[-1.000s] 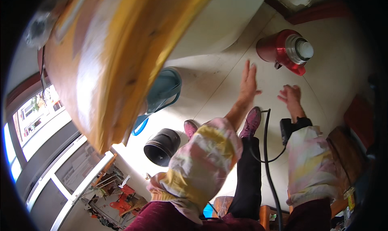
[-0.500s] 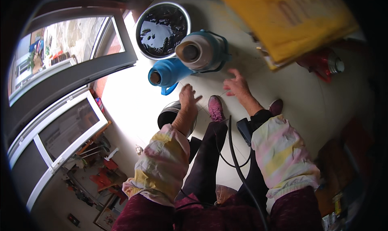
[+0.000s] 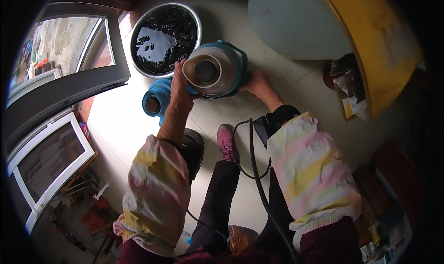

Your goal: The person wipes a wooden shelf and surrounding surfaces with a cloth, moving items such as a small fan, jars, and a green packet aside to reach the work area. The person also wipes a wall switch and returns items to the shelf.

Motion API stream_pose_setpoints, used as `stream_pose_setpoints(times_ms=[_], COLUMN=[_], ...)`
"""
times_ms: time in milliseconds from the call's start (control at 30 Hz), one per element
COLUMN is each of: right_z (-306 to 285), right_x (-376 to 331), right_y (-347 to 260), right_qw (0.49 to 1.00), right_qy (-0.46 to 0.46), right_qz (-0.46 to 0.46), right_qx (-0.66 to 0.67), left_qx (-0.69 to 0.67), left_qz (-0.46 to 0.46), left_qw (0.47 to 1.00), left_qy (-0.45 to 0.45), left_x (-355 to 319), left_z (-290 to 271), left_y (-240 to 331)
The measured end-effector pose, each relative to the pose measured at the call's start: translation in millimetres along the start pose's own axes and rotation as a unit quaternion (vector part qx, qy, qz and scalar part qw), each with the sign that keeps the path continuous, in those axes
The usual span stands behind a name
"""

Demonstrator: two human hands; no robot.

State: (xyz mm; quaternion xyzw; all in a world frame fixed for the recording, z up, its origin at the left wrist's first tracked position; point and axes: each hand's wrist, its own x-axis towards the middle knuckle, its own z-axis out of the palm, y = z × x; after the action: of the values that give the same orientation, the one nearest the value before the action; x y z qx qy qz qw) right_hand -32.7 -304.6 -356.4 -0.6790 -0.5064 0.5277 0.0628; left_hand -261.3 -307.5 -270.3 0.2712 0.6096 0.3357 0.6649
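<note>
Two hands clasp one teal flask beside one blue flask.

No words, numbers, labels or signs can be read on anything in view.

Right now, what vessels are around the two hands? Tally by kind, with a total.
Flasks: 2 (teal-and-beige flask, blue flask)
Basins: 1 (round metal-rimmed basin, dark contents)
Buckets: 1 (black bucket, partly hidden by the left forearm)
Total: 4
</note>
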Motion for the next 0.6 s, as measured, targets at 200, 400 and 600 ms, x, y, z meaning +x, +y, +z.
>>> stream_pose_setpoints(times_ms=[200,400,600], right_z=[15.0,16.7,-37.3], right_x=[-18.5,-83.2,-137.8], right_y=[2.3,27.4,97.0], right_qw=[0.981,0.967,0.979], right_qy=[0.132,0.204,0.158], right_qz=[-0.144,-0.124,-0.097], right_qx=[0.017,0.089,0.087], left_qx=[0.137,0.143,-0.102], left_qz=[0.089,0.057,-0.132], left_qw=[0.979,0.980,0.986], left_qy=[-0.119,-0.128,-0.026], left_x=[32.4,-11.2,-66.4], left_z=[-30.8,12.7,111.4], left_y=[-2.4,-4.3,-37.6])
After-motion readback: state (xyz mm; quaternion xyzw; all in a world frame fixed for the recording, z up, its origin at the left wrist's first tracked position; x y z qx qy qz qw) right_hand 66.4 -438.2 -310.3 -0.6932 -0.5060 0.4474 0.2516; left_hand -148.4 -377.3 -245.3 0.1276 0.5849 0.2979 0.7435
